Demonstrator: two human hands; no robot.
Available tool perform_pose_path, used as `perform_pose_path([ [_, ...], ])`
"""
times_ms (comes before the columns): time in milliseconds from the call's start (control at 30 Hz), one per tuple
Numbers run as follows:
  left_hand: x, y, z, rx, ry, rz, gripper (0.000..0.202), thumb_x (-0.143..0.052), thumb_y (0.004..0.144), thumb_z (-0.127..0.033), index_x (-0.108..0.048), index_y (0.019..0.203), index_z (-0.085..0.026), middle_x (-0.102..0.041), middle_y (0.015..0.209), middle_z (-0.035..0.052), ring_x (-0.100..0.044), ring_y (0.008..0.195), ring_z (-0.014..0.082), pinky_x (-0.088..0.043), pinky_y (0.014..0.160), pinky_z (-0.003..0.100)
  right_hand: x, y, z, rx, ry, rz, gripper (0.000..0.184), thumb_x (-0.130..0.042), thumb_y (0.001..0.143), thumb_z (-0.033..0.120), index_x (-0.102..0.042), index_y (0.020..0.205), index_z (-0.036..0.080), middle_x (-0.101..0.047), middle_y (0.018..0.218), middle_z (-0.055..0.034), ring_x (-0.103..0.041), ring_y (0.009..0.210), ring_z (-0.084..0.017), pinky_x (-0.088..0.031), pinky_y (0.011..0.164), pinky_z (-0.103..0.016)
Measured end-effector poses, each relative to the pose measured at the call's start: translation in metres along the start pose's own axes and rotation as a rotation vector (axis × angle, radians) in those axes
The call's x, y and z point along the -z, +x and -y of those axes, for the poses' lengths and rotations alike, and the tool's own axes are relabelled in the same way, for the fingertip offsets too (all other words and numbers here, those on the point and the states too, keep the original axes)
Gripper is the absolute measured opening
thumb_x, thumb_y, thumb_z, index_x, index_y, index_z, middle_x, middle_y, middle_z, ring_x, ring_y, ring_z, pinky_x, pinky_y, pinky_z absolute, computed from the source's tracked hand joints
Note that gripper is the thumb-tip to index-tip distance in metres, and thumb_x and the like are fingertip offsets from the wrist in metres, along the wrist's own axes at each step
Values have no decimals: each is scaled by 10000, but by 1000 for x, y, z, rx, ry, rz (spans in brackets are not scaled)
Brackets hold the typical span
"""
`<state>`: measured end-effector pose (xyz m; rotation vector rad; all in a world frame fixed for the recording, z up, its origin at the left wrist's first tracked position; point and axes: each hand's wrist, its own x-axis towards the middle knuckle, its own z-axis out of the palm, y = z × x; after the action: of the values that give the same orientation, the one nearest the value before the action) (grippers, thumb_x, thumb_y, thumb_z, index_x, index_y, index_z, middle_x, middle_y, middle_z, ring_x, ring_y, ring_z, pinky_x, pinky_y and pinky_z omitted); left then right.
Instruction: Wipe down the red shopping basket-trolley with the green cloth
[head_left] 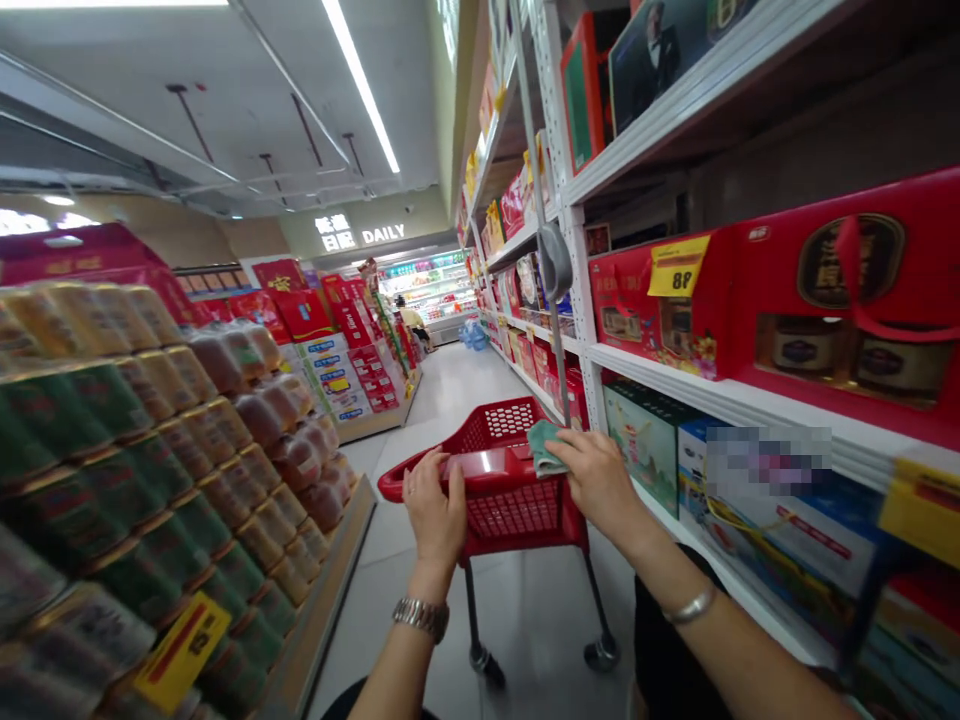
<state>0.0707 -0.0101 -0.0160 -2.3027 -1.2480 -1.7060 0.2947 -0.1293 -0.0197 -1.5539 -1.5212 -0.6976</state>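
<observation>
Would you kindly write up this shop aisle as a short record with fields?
place: shop aisle, shelves on both sides
left hand: grips the handle of the red cart
right hand: holds a green cloth at the cart's rim
left shelves: shrink-wrapped cans
right shelves: red gift boxes, yellow price tag
far end: a person

The right hand (600, 480) covers most of the green cloth (541, 443), and the left hand (433, 510) hides part of the red cart (517, 500) handle. A pixelated patch (765, 460) masks the print on a blue shelf box (780, 535). The stacked cans (112, 450) blur towards the left edge. A distant person (411, 320) is too small to make out.
</observation>
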Motion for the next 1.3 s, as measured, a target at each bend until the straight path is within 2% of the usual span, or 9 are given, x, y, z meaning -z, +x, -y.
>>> perform_pose_path([
  [67, -11, 1, -4, 30, 20, 29, 242, -488, 958, -394, -651, 1072, -256, -745, 1162, 123, -660, 1150, 316, -320, 1201, 584, -1, 2, 9, -10, 1, 16, 506, -527, 869, 7, -775, 1198, 300, -748, 1212, -53, -595, 972, -235, -441, 881, -389],
  [167, -18, 4, 2, 65, 73, 43, 296, -481, 954, -414, -685, 1074, -235, -753, 1174, 139, -651, 1175, 341, -271, 1209, 628, -1, 5, 23, -2, -6, 45, 462, -561, 880, 14, -772, 1170, 304, -743, 1203, -39, -573, 963, -228, -426, 856, -379],
  [333, -10, 12, 17, 34, 107, 76, 351, -452, 943, -362, -759, 1064, -242, -751, 1213, 138, -632, 1203, 351, -264, 1201, 636, 2, 11, 42, 5, 0, 119, 375, -593, 901, 40, -765, 1121, 289, -735, 1165, -34, -537, 923, -229, -399, 812, -375],
  [500, -1, 28, 24, 26, 226, 178, 409, -455, 872, -288, -818, 1060, -260, -747, 1151, 135, -626, 1091, 363, -401, 1094, 585, 6, 14, 55, 1, -13, 148, 307, -590, 933, 72, -762, 1086, 275, -733, 1119, -38, -510, 905, -232, -384, 798, -374],
  [600, 2, 33, 26, 26, 255, 228, 404, -465, 850, -285, -828, 1027, -280, -744, 1118, 123, -618, 1079, 362, -415, 1070, 568, 9, 13, 59, -8, -18, 159, 299, -600, 924, 72, -763, 1075, 273, -734, 1101, -38, -506, 906, -236, -383, 804, -380],
  [733, 3, 29, 27, -29, 234, 180, 363, -463, 910, -324, -814, 998, -291, -759, 1112, 92, -630, 1082, 321, -372, 1110, 550, 14, 10, 64, -16, -32, 161, 286, -603, 937, 83, -761, 1089, 268, -735, 1102, -43, -512, 918, -239, -387, 805, -388],
  [900, 6, 25, 33, -110, 234, 148, 406, -426, 970, -356, -813, 1006, -240, -776, 1080, 94, -644, 1056, 287, -393, 1080, 497, 17, 5, 74, -4, -48, 156, 225, -591, 987, 135, -749, 1096, 252, -730, 1076, -45, -510, 897, -236, -395, 803, -389],
  [1300, 13, 35, 72, -203, 144, 193, 423, -411, 938, -359, -812, 1022, -255, -785, 1079, 63, -662, 1031, 263, -455, 984, 429, 17, -3, 99, 107, 9, 21, 118, -616, 995, 189, -725, 1025, 225, -726, 1030, -43, -498, 873, -234, -412, 773, -390],
])
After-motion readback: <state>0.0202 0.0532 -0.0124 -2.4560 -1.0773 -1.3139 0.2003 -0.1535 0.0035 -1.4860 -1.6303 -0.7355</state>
